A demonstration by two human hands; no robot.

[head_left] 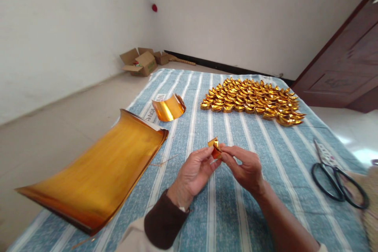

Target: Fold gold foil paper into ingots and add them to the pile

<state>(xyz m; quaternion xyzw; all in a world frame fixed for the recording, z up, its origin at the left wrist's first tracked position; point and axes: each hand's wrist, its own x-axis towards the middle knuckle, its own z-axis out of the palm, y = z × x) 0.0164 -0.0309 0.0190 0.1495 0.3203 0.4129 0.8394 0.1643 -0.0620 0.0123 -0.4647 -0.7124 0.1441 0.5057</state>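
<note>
A small, partly folded piece of gold foil paper is held between both hands above the striped cloth. My left hand grips it from the left, fingertips partly behind the paper. From the right, my right hand pinches its edge between thumb and fingers. Beyond the hands stand many folded gold paper ingots, packed in close rows. To the left lies a large stack of gold foil sheets, its edges curling up. A smaller curved stack of gold foil strips rests farther back.
Black-handled scissors lie at the right edge of the table with blades pointing away. The blue and white striped cloth covers the table. An open cardboard box sits on the floor behind left. A brown door is at right.
</note>
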